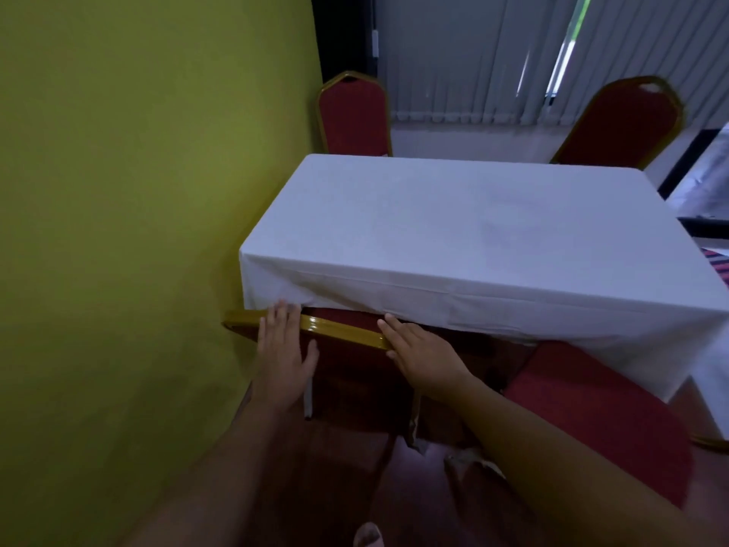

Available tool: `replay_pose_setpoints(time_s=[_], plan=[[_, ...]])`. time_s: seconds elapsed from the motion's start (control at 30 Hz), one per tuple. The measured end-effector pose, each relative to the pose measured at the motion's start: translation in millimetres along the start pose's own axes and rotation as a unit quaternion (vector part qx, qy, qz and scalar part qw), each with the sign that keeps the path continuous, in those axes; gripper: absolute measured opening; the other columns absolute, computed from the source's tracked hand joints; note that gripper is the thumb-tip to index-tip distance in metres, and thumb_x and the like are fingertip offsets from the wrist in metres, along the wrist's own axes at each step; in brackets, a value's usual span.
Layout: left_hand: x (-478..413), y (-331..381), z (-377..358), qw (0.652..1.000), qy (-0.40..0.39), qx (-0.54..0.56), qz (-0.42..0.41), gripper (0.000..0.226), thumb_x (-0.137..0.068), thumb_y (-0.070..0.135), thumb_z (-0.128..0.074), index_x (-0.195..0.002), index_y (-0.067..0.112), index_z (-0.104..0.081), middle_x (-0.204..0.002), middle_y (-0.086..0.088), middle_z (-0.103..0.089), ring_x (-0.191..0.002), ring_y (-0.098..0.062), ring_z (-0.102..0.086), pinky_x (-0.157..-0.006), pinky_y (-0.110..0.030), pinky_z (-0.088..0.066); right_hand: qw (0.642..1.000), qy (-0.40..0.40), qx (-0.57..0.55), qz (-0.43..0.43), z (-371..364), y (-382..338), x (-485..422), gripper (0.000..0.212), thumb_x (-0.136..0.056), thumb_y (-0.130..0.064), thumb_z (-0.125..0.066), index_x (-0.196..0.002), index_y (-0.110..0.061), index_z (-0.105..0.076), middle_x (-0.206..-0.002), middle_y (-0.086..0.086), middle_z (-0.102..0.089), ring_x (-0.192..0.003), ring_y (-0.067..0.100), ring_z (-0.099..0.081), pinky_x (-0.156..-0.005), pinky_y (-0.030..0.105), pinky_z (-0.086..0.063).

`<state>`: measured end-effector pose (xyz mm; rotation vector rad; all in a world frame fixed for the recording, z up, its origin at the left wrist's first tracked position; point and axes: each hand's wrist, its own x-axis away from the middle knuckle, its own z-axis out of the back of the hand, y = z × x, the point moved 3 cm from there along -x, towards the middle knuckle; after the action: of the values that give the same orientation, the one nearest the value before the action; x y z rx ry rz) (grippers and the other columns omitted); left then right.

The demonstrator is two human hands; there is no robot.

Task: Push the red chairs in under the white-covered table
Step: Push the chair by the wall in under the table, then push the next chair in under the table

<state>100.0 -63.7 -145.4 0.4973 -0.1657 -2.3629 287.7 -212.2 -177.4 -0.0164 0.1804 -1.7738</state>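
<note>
A table under a white cloth (465, 230) fills the middle of the view. At its near left side stands a red chair with a gold frame (339, 329), its back close against the hanging cloth, its seat hidden beneath. My left hand (282, 357) lies flat over the top rail on the left. My right hand (418, 353) rests on the same rail further right, fingers spread over it. A second red chair (599, 420) stands at the near right, partly behind my right forearm, its back away from the table.
Two more red chairs stand at the far side, one at the left (353, 116) and one at the right (623, 124). A yellow-green wall (138, 230) runs close along the left. Vertical blinds (513, 57) cover the window behind. Another white-covered surface (706, 179) shows at the right edge.
</note>
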Motion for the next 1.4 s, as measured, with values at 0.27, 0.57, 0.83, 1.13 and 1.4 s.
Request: replay_pose_setpoints(time_s=[0.27,0.57,0.83,1.13,1.4], plan=[[-5.7,166.9,-54.0,0.991,-0.082,-0.012,-0.107,0.062,-0.095,0.037,-0.035,-0.147,0.006,-0.023,-0.156,-0.013,-0.019,-0.145,-0.024,-0.012,-0.117,-0.042,-0.008,0.989,-0.033,0.023,-0.142,39.3,148.7,130.5,0.064,-0.093,-0.045,-0.016,-0.146,-0.012,-0.034,-0.152,0.014,-0.034,-0.129,0.032,-0.045,-0.103,0.042,-0.039],[34.3,399.4,-135.2,0.966,-0.187,0.044,-0.175,0.062,-0.097,0.040,-0.033,-0.145,0.001,-0.027,-0.152,-0.019,-0.027,-0.141,-0.031,-0.024,-0.115,-0.049,-0.017,0.950,-0.051,0.045,-0.306,98.6,298.8,320.3,0.066,-0.092,-0.046,-0.015,-0.147,-0.014,-0.033,-0.155,0.014,-0.028,-0.135,0.033,-0.035,-0.111,0.045,-0.028],[113.1,553.5,-184.5,0.913,-0.266,0.049,-0.306,0.062,-0.098,0.041,-0.034,-0.148,0.007,-0.020,-0.156,-0.016,-0.019,-0.144,-0.028,-0.017,-0.116,-0.046,-0.012,0.908,-0.055,0.062,-0.410,121.8,368.5,466.2,0.056,-0.094,-0.042,-0.032,-0.142,-0.015,-0.042,-0.151,0.013,-0.037,-0.131,0.036,-0.043,-0.107,0.050,-0.031],[189.3,702.3,-181.1,0.811,-0.316,0.177,-0.459,0.081,-0.092,0.063,-0.007,-0.145,0.004,-0.026,-0.153,-0.017,-0.026,-0.142,-0.030,-0.022,-0.116,-0.050,-0.013,0.868,-0.022,0.130,-0.480,178.4,428.7,561.9,0.052,-0.099,-0.039,-0.030,-0.148,-0.021,-0.031,-0.158,0.004,-0.022,-0.144,0.029,-0.021,-0.115,0.049,-0.013],[246.0,762.9,-162.5,0.777,-0.342,0.216,-0.482,0.094,-0.085,0.073,-0.013,-0.149,0.006,0.001,-0.159,-0.010,0.000,-0.145,-0.018,0.007,-0.117,-0.039,0.009,0.866,-0.046,0.068,-0.493,191.1,458.2,616.9,0.063,-0.096,-0.051,-0.006,-0.151,-0.024,-0.021,-0.160,-0.004,-0.015,-0.146,0.023,-0.014,-0.117,0.045,-0.009]])
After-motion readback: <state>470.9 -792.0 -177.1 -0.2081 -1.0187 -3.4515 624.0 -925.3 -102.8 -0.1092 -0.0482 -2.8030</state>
